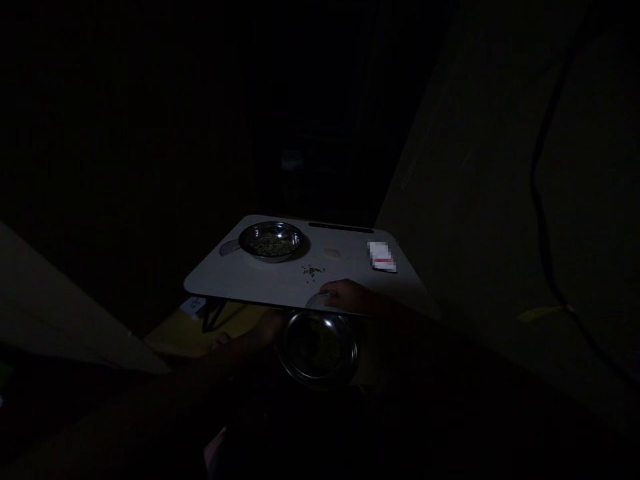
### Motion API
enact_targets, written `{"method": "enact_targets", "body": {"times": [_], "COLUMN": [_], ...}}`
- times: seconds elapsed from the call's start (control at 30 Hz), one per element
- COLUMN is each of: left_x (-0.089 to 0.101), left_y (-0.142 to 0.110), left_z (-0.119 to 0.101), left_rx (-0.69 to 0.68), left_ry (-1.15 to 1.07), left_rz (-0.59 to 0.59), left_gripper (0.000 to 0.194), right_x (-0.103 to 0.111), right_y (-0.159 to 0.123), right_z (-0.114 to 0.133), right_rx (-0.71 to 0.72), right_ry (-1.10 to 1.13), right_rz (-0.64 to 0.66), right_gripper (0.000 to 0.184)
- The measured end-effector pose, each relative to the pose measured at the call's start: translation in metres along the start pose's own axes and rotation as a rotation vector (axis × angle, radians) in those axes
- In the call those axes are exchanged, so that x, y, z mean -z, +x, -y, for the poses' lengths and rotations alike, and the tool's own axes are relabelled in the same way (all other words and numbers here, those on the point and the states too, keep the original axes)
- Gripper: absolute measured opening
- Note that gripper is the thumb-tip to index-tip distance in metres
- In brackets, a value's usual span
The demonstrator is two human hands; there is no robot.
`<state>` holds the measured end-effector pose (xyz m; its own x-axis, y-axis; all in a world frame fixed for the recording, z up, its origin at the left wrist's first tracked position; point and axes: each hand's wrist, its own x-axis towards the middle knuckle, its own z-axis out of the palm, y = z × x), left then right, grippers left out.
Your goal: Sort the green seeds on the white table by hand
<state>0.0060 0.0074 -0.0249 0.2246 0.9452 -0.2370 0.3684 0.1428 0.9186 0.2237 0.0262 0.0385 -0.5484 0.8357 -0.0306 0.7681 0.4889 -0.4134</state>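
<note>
The scene is very dark. My left hand (pixel 267 328) grips the rim of a steel bowl (pixel 320 348) with greenish grains in it, held just below the near edge of a small white folding table (pixel 260 280). My right hand (pixel 345 295) rests at that near edge with its fingers curled around a small clear round object (pixel 317 301) that I cannot make out. A second steel bowl (pixel 273 241) with similar grains stands at the table's far left. A few loose grains (pixel 313 270) lie on the tabletop between the bowls.
A small white packet with a red stripe (pixel 383 257) lies at the table's right side. A slot (pixel 340 227) runs along the far edge. Dark walls close in on both sides, and a cable (pixel 543 227) hangs on the right.
</note>
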Motion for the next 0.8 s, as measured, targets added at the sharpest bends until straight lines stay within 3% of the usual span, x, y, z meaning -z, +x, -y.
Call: {"method": "enact_targets", "body": {"times": [0.17, 0.33, 0.47, 0.8], "left_x": [0.000, 0.001, 0.000, 0.001], "left_y": [-0.001, -0.003, -0.008, -0.012], "left_z": [-0.004, -0.006, -0.010, -0.018], "left_rx": [-0.069, -0.001, 0.013, 0.019], "left_ry": [0.007, 0.095, 0.024, 0.033], "left_rz": [-0.024, -0.038, -0.055, -0.059], "left_gripper": [0.015, 0.015, 0.013, 0.015], "right_x": [0.005, 0.012, 0.014, 0.014], "right_y": [0.004, 0.006, 0.005, 0.008], "right_z": [0.001, -0.007, -0.013, -0.016], "right_rx": [0.013, -0.169, -0.261, -0.277], "right_ry": [-0.051, -0.185, -0.230, -0.292], "right_rz": [-0.049, -0.105, -0.110, -0.108], "right_gripper": [0.032, 0.030, 0.031, 0.032]}}
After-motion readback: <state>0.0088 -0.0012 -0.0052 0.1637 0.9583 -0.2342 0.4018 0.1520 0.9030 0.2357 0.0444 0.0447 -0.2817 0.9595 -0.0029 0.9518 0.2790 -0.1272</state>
